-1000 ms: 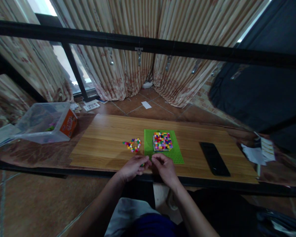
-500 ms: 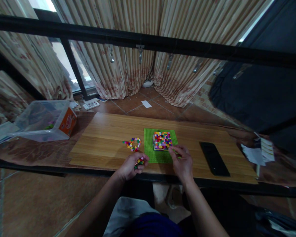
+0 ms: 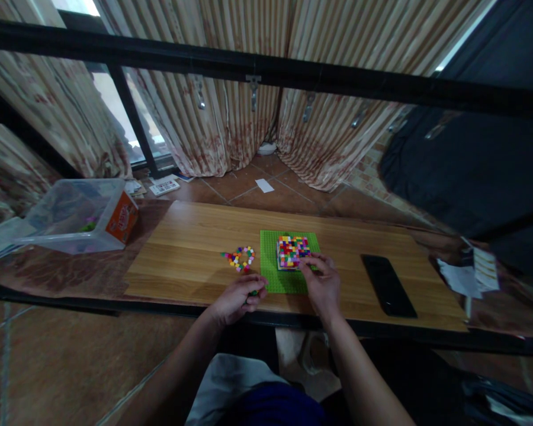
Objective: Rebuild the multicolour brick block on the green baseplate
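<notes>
Bending over the block's [image 3: 291, 248] corner, the right hand [image 3: 323, 283] has an unclear grip. The left hand [image 3: 236, 296] curls around bricks [image 3: 254, 293].

Nothing legible — orange label [image 3: 122, 218] on box [image 3: 66, 241] blurred

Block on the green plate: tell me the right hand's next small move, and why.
Perhaps a light press down with the right hand on the block, at its near right corner: the fingertips are there. Any brick between them is too small to make out. The left hand, curled around a green brick, sits apart from the block.
</notes>
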`<state>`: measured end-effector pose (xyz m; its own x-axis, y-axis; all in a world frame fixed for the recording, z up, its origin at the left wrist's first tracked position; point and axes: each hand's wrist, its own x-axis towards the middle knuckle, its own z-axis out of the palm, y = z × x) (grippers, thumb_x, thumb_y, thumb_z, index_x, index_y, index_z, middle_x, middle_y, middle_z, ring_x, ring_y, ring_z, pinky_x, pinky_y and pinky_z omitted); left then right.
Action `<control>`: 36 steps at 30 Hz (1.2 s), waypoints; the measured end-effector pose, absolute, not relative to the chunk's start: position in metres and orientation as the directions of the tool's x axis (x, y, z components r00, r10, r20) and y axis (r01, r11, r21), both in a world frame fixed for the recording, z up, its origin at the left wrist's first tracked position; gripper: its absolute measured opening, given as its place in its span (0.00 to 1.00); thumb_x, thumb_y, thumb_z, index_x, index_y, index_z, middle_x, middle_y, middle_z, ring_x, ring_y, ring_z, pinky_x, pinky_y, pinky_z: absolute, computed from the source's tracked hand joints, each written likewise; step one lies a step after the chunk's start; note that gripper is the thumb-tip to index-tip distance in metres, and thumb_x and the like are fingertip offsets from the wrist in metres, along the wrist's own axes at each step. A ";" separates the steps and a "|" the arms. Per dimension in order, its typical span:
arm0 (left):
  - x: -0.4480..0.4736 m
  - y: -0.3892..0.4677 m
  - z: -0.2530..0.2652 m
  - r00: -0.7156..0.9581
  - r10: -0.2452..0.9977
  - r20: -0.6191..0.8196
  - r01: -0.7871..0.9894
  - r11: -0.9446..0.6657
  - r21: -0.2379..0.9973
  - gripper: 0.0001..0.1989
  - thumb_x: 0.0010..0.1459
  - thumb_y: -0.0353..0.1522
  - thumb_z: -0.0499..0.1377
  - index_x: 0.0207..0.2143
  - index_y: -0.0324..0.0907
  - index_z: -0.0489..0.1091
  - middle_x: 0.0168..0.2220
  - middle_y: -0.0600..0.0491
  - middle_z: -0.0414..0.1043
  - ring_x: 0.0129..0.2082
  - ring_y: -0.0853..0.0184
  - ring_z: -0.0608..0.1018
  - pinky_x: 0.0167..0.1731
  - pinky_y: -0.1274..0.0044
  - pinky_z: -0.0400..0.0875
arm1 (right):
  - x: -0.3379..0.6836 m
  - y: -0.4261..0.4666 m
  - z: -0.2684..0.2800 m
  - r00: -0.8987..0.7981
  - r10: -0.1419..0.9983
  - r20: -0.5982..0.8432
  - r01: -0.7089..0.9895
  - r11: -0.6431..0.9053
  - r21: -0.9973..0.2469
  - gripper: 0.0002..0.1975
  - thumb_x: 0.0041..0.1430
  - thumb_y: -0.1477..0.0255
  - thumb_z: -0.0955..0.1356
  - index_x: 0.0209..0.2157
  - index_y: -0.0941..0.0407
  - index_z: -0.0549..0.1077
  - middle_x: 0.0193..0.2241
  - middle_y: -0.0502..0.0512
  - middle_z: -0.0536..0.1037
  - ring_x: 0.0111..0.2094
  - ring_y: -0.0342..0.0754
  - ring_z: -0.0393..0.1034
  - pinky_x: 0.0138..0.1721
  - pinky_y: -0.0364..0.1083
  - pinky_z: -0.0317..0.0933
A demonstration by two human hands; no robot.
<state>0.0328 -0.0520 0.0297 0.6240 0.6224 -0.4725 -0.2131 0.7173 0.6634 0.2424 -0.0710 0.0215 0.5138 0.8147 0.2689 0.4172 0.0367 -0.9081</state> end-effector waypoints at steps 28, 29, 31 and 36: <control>0.036 -0.055 0.029 0.578 0.682 -0.449 -0.214 0.657 0.723 0.18 0.47 0.41 0.65 0.33 0.37 0.69 0.22 0.60 0.59 0.14 0.83 0.51 0.14 0.84 0.38 | 0.229 -0.079 0.017 0.660 0.715 0.232 0.276 0.056 -0.960 0.12 0.48 0.64 0.69 0.33 0.56 0.77 0.37 0.57 0.76 0.39 0.50 0.68 0.37 0.48 0.62; 0.036 -0.056 0.030 0.569 0.689 -0.449 -0.219 0.653 0.725 0.19 0.47 0.43 0.64 0.33 0.36 0.69 0.22 0.60 0.59 0.14 0.83 0.51 0.15 0.84 0.38 | 0.226 -0.083 0.019 0.654 0.699 0.289 0.353 0.056 -0.934 0.11 0.50 0.64 0.69 0.33 0.56 0.77 0.39 0.58 0.75 0.42 0.51 0.67 0.37 0.48 0.62; 0.037 -0.056 0.031 0.552 0.699 -0.454 -0.220 0.647 0.730 0.21 0.47 0.46 0.63 0.32 0.36 0.69 0.22 0.59 0.59 0.14 0.83 0.52 0.15 0.84 0.38 | 0.217 -0.092 0.025 0.596 0.723 0.348 0.433 0.074 -0.898 0.11 0.53 0.64 0.67 0.34 0.55 0.77 0.41 0.59 0.74 0.44 0.51 0.67 0.37 0.47 0.62; 0.038 -0.056 0.031 0.533 0.705 -0.468 -0.220 0.649 0.728 0.23 0.49 0.50 0.59 0.29 0.37 0.67 0.21 0.58 0.60 0.14 0.82 0.53 0.14 0.84 0.41 | 0.186 -0.105 0.037 0.252 0.930 0.267 0.408 0.148 -0.901 0.09 0.57 0.67 0.65 0.36 0.53 0.76 0.36 0.55 0.76 0.39 0.48 0.69 0.40 0.47 0.63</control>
